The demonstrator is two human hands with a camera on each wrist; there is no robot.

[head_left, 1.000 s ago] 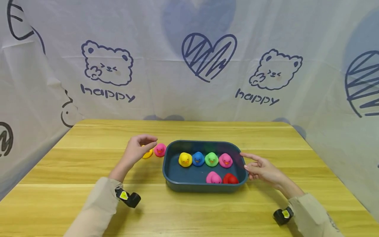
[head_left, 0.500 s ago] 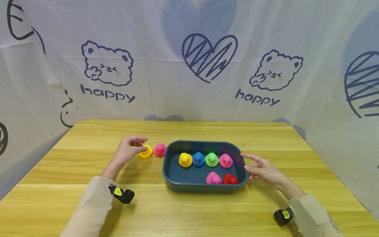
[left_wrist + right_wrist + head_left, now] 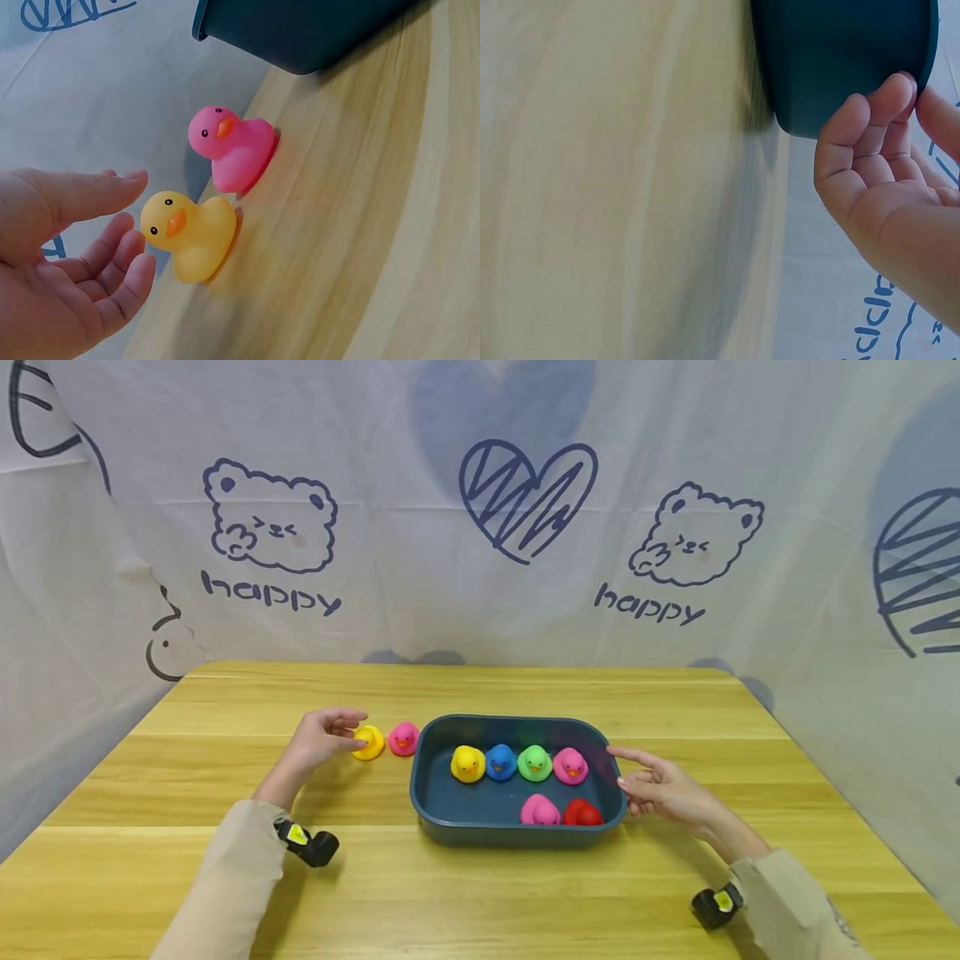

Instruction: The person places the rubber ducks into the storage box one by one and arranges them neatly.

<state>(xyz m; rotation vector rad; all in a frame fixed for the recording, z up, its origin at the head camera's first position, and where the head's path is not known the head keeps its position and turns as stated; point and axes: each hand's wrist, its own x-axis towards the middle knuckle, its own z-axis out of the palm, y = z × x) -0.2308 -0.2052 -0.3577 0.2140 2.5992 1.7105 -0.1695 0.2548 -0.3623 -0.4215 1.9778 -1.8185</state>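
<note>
Head view: left hand [image 3: 318,742] cups loosely open beside the yellow duck [image 3: 370,742] left of the tray [image 3: 517,838]; right hand [image 3: 660,785], fingers relaxed, steadies the tray's right wall.

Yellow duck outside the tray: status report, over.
Left hand open beside yellow duck, not gripping. Right hand open, fingers on tray wall. Duck upright on table, pink duck beside it. Nothing blocking.

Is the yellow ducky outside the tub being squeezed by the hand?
No, the left hand is open beside the yellow duck, with a gap between them.
</note>
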